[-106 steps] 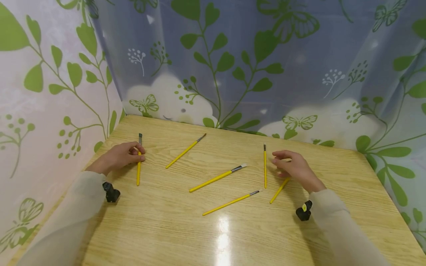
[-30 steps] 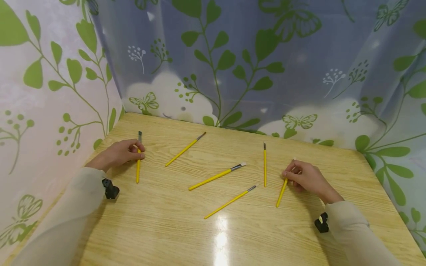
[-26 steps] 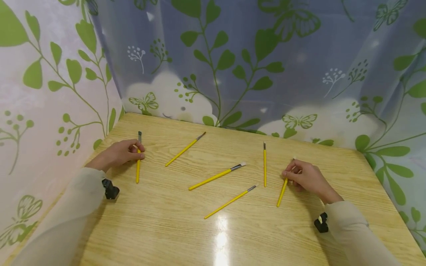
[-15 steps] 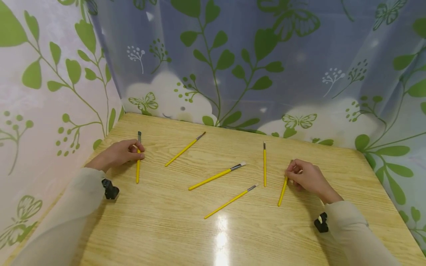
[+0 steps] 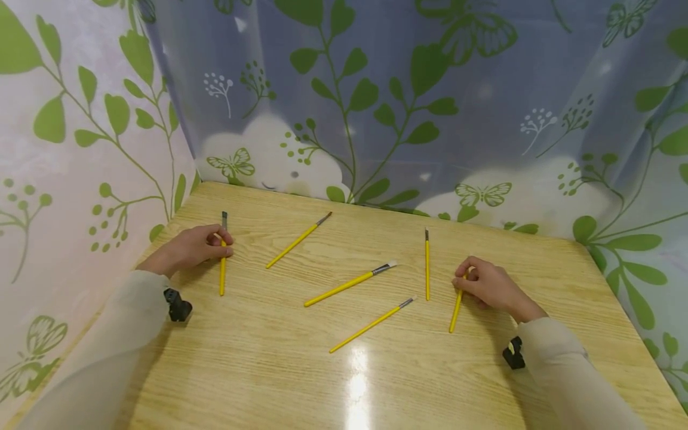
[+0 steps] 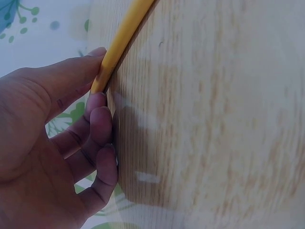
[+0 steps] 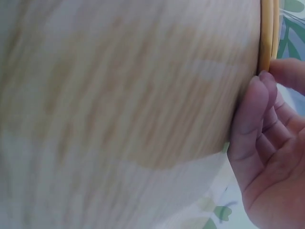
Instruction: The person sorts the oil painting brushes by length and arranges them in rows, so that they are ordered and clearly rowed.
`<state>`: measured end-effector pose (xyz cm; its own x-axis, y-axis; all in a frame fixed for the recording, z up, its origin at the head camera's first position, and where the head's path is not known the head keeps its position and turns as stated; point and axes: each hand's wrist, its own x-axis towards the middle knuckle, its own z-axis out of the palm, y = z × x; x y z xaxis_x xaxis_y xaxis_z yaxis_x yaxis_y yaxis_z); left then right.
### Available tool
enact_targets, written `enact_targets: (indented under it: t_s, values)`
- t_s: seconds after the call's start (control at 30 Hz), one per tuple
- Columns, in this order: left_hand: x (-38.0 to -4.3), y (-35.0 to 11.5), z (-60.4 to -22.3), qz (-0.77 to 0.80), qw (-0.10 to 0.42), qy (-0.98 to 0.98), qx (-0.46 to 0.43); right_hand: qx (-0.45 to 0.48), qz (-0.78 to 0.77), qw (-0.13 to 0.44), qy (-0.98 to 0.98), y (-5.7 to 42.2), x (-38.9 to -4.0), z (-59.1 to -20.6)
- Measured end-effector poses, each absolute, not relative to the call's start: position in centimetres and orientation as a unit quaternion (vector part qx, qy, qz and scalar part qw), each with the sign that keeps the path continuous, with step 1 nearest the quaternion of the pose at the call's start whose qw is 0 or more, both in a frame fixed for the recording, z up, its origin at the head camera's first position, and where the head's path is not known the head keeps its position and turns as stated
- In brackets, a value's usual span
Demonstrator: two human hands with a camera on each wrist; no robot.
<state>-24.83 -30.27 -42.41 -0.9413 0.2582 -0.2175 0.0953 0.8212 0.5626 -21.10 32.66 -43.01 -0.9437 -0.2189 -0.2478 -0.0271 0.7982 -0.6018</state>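
In the head view my left hand (image 5: pixel 196 246) pinches a flat paintbrush (image 5: pixel 223 278) with a yellow handle, at the table's left side; its dark bristles point to the back. The left wrist view shows the thumb and fingertips at the yellow handle (image 6: pixel 121 40), the other fingers curled. On the right, my right hand (image 5: pixel 491 285) pinches another yellow paintbrush (image 5: pixel 455 313), its bristle end hidden behind the fingers. Thumb and forefinger meet at that handle (image 7: pixel 265 38) in the right wrist view. Just left of this hand lies a thin paintbrush (image 5: pixel 427 269), pointing to the back.
Between the hands, three more yellow paintbrushes lie slanted on the wooden table (image 5: pixel 258 370): a dark-tipped one (image 5: pixel 295 243), a thick white-tipped one (image 5: pixel 344 288) and a thin one (image 5: pixel 371 328). Patterned curtains (image 5: pixel 376 119) stand along the back and left edges.
My right hand, earlier above its paintbrush with fingers apart, now pinches it; that brush has turned and shifted right. The thin middle brush has turned slightly. My left hand has stayed put.
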Motion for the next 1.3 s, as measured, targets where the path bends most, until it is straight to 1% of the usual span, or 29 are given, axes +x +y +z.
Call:
enact_targets:
  t_s: [0.2, 0.33, 0.6, 0.7, 1.0, 1.17, 1.3]
  values:
    - [-24.79, -30.28, -42.47, 0.287, 0.145, 0.942, 0.096, -0.064, -0.336, 0.172, 0.924, 32.62, -20.88, -42.94]
    - [-24.80, -30.29, -42.56, 0.292, 0.150, 0.940, 0.095, -0.070, -0.346, 0.169, 0.920, 32.88, -20.64, -42.85]
    - [-24.90, -30.47, -42.51, 0.288, 0.144, 0.942, 0.096, -0.102, -0.350, 0.122, 0.923, 33.09, -20.41, -42.52]
    - [-24.84, -30.47, -42.45, 0.286, 0.145, 0.942, 0.097, -0.102, -0.348, 0.113, 0.925, 32.96, -20.43, -42.55]
    - [-24.81, -30.41, -42.48, 0.288, 0.145, 0.942, 0.097, -0.084, -0.357, 0.107, 0.924, 32.75, -20.24, -42.82]
    - [-24.85, -30.38, -42.47, 0.283, 0.137, 0.944, 0.098, -0.072, -0.398, 0.116, 0.907, 33.11, -20.23, -42.69]
    - [-24.84, -30.42, -42.50, 0.287, 0.141, 0.943, 0.098, -0.061, -0.423, 0.125, 0.896, 33.13, -20.35, -42.41]
